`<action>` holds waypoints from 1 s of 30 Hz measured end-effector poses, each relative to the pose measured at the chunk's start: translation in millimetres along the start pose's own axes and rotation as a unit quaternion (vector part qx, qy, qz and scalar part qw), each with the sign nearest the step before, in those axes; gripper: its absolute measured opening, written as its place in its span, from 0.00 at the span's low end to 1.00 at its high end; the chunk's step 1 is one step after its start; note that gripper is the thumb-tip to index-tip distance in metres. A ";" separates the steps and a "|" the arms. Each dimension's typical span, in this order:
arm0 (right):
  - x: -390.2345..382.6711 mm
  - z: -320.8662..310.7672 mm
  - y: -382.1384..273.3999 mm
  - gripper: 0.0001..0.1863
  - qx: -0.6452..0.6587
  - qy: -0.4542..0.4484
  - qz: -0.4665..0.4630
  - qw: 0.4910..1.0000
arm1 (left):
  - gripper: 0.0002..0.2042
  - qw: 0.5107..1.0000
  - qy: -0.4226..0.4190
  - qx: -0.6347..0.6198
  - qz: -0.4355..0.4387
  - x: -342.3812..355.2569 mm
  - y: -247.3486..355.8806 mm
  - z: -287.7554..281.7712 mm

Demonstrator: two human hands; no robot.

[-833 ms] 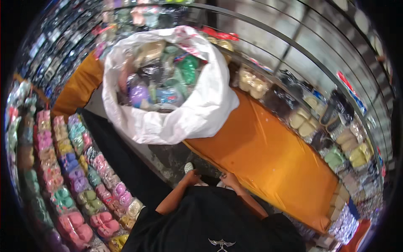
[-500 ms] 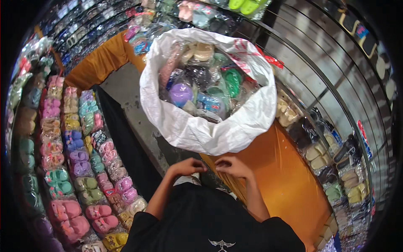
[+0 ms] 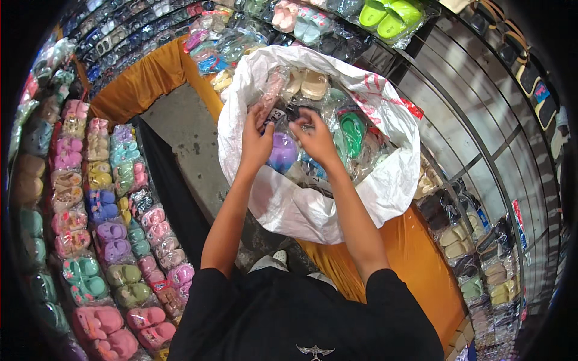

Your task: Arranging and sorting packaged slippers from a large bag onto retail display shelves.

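Observation:
Both my hands reach into a large white woven sack (image 3: 283, 207) packed with footwear in clear plastic. My left hand (image 3: 257, 143) is closed on the left side of a dark plastic-wrapped pair of slippers (image 3: 277, 115), whose lower part is hidden. My right hand (image 3: 315, 143) has its fingers curled on the right side of the same dark pair. Close by in the sack lie a round purple wrapped item (image 3: 283, 151), a green slipper (image 3: 353, 133) and beige slippers (image 3: 314, 84).
Rows of wrapped colourful clogs (image 3: 114, 240) line the left. An orange cloth-covered ledge (image 3: 397, 259) runs under the sack. At the right stands a black wire rack (image 3: 481, 150) with wrapped footwear. Bright green slides (image 3: 391, 17) sit beyond the sack.
My hands have moved forward from in front of my body, over the sack's near rim, and now grip a dark wrapped pair inside. The view has shifted slightly.

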State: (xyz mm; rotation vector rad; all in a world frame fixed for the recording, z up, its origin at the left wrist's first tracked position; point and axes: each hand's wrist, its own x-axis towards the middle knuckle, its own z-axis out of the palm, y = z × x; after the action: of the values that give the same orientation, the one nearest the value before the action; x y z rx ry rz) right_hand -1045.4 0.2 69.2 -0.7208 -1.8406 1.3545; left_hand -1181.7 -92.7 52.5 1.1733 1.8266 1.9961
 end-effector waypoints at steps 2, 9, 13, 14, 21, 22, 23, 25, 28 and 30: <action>35.8 23.5 -12.0 0.33 -0.032 0.027 0.009 0.999 | 0.23 0.997 0.035 0.056 0.048 22.9 -25.3 -3.1; 111.3 53.9 39.1 0.40 -0.252 0.073 -0.109 0.959 | 0.29 0.983 -0.038 0.181 -0.013 44.4 -41.3 16.9; 89.2 89.3 30.8 0.31 -0.174 0.072 -0.012 0.982 | 0.31 0.980 -0.023 0.188 0.052 33.7 -68.3 -15.1; 86.5 88.2 28.6 0.29 -0.186 0.111 0.016 0.976 | 0.31 0.982 -0.044 0.171 0.063 30.7 -70.2 -14.4; 82.3 67.7 31.8 0.27 -0.155 0.188 0.031 0.970 | 0.25 0.998 -0.043 0.045 0.028 25.6 -53.7 -13.5; 79.2 64.6 30.1 0.27 -0.155 0.189 0.031 0.969 | 0.25 0.998 -0.044 0.044 0.029 23.7 -49.4 -13.6; 75.0 59.2 29.2 0.27 -0.141 0.221 0.011 0.965 | 0.21 0.998 -0.005 0.041 0.056 21.0 -45.2 -12.3; 63.8 44.5 19.4 0.26 -0.119 0.260 -0.026 0.958 | 0.18 0.995 0.032 0.037 0.084 16.3 -29.6 -10.2; 44.0 9.1 18.4 0.27 -0.004 0.276 -0.027 0.961 | 0.10 0.994 0.076 0.052 0.060 0.8 3.1 5.0; 23.0 -0.8 11.3 0.27 0.026 0.287 -0.042 0.957 | 0.10 0.996 0.074 0.029 -0.043 -14.4 6.6 11.2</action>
State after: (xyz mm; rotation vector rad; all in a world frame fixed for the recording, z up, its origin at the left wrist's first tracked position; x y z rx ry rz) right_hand -1057.9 21.9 63.8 -0.8860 -1.3493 0.9974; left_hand -1162.4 -94.6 51.7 0.9655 1.9830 2.0430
